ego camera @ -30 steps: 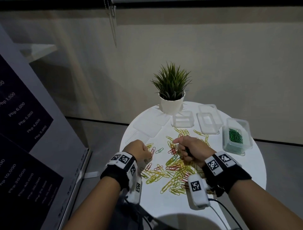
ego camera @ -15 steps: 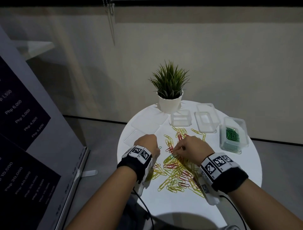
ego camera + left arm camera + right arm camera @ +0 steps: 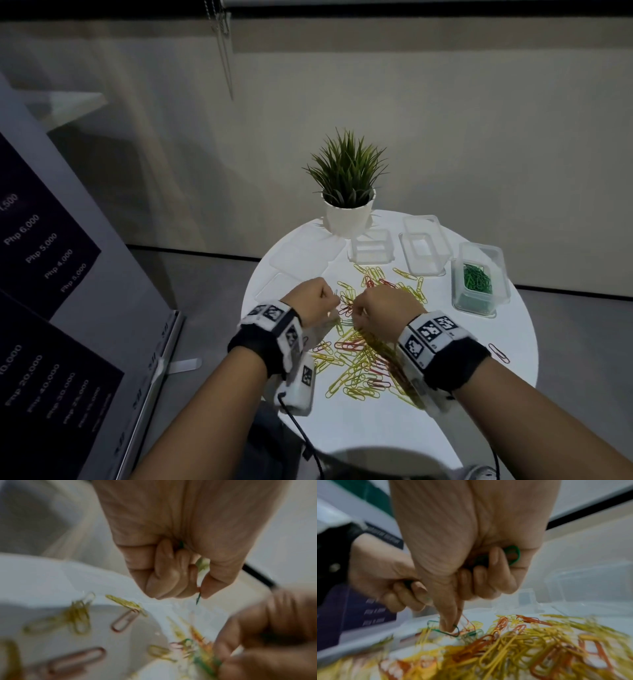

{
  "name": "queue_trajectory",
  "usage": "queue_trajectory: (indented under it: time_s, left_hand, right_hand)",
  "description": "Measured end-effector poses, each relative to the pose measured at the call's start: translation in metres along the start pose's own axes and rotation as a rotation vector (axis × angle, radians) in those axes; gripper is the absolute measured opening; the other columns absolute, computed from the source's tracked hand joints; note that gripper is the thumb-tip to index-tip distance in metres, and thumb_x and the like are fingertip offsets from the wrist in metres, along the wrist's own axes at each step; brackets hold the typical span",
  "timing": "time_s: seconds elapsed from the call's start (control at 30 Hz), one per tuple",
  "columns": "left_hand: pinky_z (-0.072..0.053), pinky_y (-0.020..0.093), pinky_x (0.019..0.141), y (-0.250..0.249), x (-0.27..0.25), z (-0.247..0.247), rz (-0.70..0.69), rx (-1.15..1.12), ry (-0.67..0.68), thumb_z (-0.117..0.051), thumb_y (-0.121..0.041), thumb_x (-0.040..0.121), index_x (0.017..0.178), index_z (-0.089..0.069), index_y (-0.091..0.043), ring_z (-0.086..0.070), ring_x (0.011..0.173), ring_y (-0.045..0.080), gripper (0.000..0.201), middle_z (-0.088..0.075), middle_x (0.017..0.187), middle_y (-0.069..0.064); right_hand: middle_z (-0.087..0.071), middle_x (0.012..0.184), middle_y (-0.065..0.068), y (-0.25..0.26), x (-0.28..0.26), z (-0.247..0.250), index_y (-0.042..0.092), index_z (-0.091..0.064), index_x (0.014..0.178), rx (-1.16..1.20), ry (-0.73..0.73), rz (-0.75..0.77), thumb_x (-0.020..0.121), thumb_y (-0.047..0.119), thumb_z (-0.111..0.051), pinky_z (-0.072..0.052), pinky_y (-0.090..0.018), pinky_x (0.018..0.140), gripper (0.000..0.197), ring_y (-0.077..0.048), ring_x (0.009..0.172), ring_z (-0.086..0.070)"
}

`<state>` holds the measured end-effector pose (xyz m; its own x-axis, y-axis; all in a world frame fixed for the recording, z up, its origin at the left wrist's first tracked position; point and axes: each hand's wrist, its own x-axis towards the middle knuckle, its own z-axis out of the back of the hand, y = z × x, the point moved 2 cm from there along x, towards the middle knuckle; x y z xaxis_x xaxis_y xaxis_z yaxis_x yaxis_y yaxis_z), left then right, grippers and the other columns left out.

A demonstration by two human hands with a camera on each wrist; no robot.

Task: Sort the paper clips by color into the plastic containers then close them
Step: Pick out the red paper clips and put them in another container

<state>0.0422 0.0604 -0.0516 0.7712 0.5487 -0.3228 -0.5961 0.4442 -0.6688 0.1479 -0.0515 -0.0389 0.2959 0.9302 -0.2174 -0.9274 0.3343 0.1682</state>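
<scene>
A pile of yellow and red paper clips (image 3: 359,359) lies on the round white table (image 3: 479,353). My left hand (image 3: 320,299) is a fist at the pile's far left edge; the left wrist view shows a green clip tip (image 3: 198,599) pinched at its thumb and green inside the fist. My right hand (image 3: 371,306) is close beside it. In the right wrist view it holds green clips (image 3: 513,554) in curled fingers while one fingertip presses a green clip (image 3: 452,631) on the table. A clear container (image 3: 460,301) at the right holds green clips (image 3: 476,281).
Two clear containers (image 3: 371,246) (image 3: 424,246) stand behind the pile, with nothing visible in them. A potted plant (image 3: 349,205) stands at the table's far edge. Clear lids (image 3: 301,253) lie at the far left. One red clip (image 3: 498,353) lies alone at the right. A dark price board (image 3: 51,274) stands left.
Both hands have moved forward to the far part of the pile, and the left hand has come right until it is close to the right hand.
</scene>
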Motion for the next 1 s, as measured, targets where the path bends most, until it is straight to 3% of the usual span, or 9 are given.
queue_trajectory:
  time_s: [0.13, 0.23, 0.3, 0.4, 0.5, 0.6, 0.73, 0.9, 1.0]
  left_hand:
    - [-0.02, 0.024, 0.044, 0.001, -0.017, 0.009, 0.102, -0.795, 0.046, -0.041, -0.018, 0.09, 0.065, -0.036, -0.018, -0.024, 0.045, 0.012, 0.025, -0.034, 0.059, -0.001]
    - [-0.012, 0.019, 0.037, -0.002, -0.027, 0.005, 0.059, -1.312, 0.175, -0.037, -0.017, 0.082, 0.064, -0.029, -0.019, -0.02, 0.04, 0.007, 0.02, -0.029, 0.057, -0.003]
    - [-0.009, 0.017, 0.037, -0.006, -0.028, -0.002, 0.034, -1.493, 0.207, -0.038, -0.022, 0.08, 0.065, -0.03, -0.018, -0.022, 0.038, 0.006, 0.018, -0.028, 0.057, -0.003]
    - [-0.012, 0.015, 0.031, -0.008, -0.019, -0.017, 0.104, -1.54, 0.145, -0.037, -0.027, 0.095, 0.065, -0.034, -0.017, -0.023, 0.034, 0.005, 0.032, -0.029, 0.055, -0.003]
    - [-0.014, 0.01, 0.032, -0.01, -0.014, -0.026, 0.187, -1.296, 0.087, -0.037, -0.024, 0.102, 0.075, -0.046, -0.015, -0.022, 0.034, 0.005, 0.03, -0.031, 0.056, -0.003]
    - [-0.029, 0.015, 0.037, -0.01, -0.01, -0.026, 0.04, -0.678, -0.005, -0.032, -0.012, 0.102, 0.095, -0.057, -0.011, -0.039, 0.039, 0.005, 0.026, -0.041, 0.061, 0.001]
    - [-0.044, 0.031, 0.083, -0.009, -0.004, -0.029, -0.131, 0.183, 0.019, -0.036, -0.017, 0.099, 0.1, -0.061, -0.012, -0.06, 0.097, 0.022, 0.026, -0.067, 0.103, 0.004]
    - [-0.047, 0.036, 0.083, 0.004, -0.005, -0.032, -0.044, 0.394, 0.021, -0.038, -0.029, 0.099, 0.103, -0.055, -0.01, -0.059, 0.098, 0.028, 0.026, -0.065, 0.107, 0.009]
    - [-0.045, 0.033, 0.08, 0.001, -0.005, -0.025, -0.042, 0.432, -0.069, -0.04, -0.031, 0.099, 0.102, -0.056, -0.01, -0.059, 0.096, 0.028, 0.027, -0.065, 0.102, 0.009]
  right_hand:
    - [-0.062, 0.084, 0.006, -0.027, -0.017, 0.003, 0.016, -0.062, 0.084, 0.584, 0.077, -0.099, 0.095, 0.023, -0.05, -0.044, -0.026, 0.068, 0.017, -0.01, 0.076, -0.057]
    - [-0.039, 0.058, 0.004, -0.035, -0.032, 0.005, 0.017, -0.042, 0.07, 1.438, 0.129, -0.262, 0.093, 0.018, -0.041, -0.024, -0.017, 0.04, 0.024, -0.008, 0.044, -0.034]
    - [-0.031, 0.056, 0.002, -0.037, -0.038, 0.003, 0.016, -0.038, 0.068, 1.879, 0.169, -0.272, 0.089, 0.023, -0.036, -0.012, -0.013, 0.036, 0.022, -0.008, 0.039, -0.028]
    - [-0.032, 0.057, -0.001, -0.034, -0.036, -0.004, 0.014, -0.042, 0.066, 2.042, 0.165, -0.215, 0.093, 0.034, -0.037, -0.017, -0.011, 0.032, 0.035, -0.01, 0.039, -0.03]
    - [-0.035, 0.055, -0.001, -0.032, -0.03, -0.007, 0.012, -0.042, 0.065, 1.985, 0.12, -0.228, 0.094, 0.027, -0.039, -0.019, -0.012, 0.028, 0.033, -0.008, 0.037, -0.028]
    - [-0.044, 0.059, -0.003, -0.034, -0.03, -0.006, 0.008, -0.051, 0.076, 2.014, 0.062, -0.271, 0.094, 0.017, -0.037, -0.021, -0.013, 0.029, 0.025, -0.009, 0.039, -0.034]
    - [-0.049, 0.062, -0.005, -0.04, -0.033, -0.006, 0.007, -0.054, 0.085, 2.036, 0.005, -0.329, 0.093, 0.014, -0.037, -0.022, -0.011, 0.03, 0.021, -0.011, 0.04, -0.038]
    - [-0.029, 0.053, 0.0, -0.044, -0.026, -0.015, 0.018, -0.045, 0.067, 1.738, 0.083, -0.367, 0.097, 0.035, -0.047, -0.013, -0.016, 0.034, 0.034, -0.01, 0.038, -0.02]
    - [-0.037, 0.052, 0.002, -0.039, -0.022, -0.01, 0.019, -0.045, 0.062, 1.405, 0.019, -0.315, 0.098, 0.034, -0.046, -0.023, -0.021, 0.039, 0.039, -0.01, 0.038, -0.029]
